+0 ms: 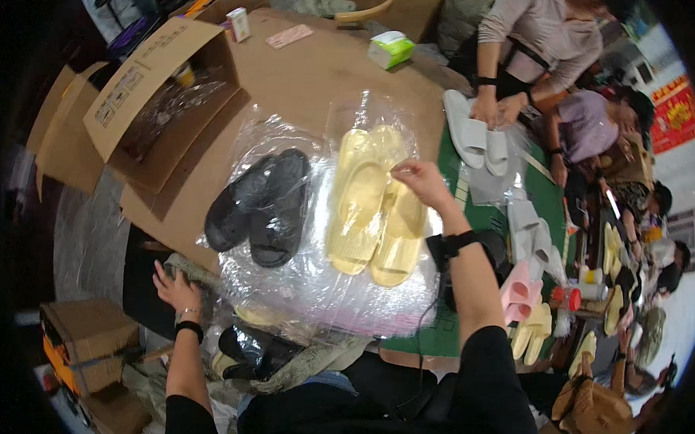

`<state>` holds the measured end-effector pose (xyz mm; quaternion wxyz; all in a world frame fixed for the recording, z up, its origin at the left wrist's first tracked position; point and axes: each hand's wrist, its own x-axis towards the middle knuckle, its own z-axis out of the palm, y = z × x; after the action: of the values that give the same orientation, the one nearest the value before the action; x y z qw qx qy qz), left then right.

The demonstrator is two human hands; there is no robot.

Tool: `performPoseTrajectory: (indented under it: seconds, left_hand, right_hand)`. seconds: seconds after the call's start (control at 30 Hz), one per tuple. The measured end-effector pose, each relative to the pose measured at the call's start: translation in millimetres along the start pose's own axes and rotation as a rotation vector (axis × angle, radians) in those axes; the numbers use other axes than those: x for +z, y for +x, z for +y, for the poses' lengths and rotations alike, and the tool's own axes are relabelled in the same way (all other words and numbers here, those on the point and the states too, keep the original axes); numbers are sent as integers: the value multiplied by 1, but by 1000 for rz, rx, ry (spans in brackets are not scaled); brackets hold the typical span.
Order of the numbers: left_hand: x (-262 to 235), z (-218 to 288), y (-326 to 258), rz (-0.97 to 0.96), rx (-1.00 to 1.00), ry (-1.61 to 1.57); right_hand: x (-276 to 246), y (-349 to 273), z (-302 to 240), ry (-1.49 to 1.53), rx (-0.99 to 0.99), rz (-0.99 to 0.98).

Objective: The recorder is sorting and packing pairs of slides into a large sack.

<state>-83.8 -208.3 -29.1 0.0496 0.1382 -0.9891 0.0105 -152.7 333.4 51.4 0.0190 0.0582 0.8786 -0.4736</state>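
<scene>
At the far left, an open cardboard box (149, 76) stands on the brown work table (314, 70), and crumpled clear plastic lies inside it. Below this box, the left hand (178, 294) is released, with its fingers spread, beside a grey-green cloth (201, 276); I cannot tell if it touches the cloth. Then comes a pair of black slide sandals (280, 203), lying side by side, with clear film shining over them. Just right of it, the pair of pale yellow slide sandals (355, 217) lies on a shiny layer of clear plastic bags (306, 303), near the table's right side. The right hand (424, 181) is over the upper part of the right yellow sandal, its thumb and forefinger brought close together; whether they grasp the film, I cannot tell. Farther right, on a green mat (481, 214), a co-worker's hands (498, 109) are at white slide sandals (465, 133), and pink slide sandals (518, 293) lie lower.
</scene>
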Motion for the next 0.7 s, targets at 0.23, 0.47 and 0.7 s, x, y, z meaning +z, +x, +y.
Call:
performPoseTrajectory:
  seconds: [0.23, 0.47, 0.7]
  left_hand:
    - [29, -4, -3, -90, 98, -114]
    - [-35, -17, -1, -164, 84, -323]
    - [-40, -63, 2, -17, 389, -145]
  right_hand:
    - [2, 73, 79, -618, -99, 517]
    - [6, 73, 92, 433, 507, 47]
    - [-23, 97, 154, 379, 622, -16]
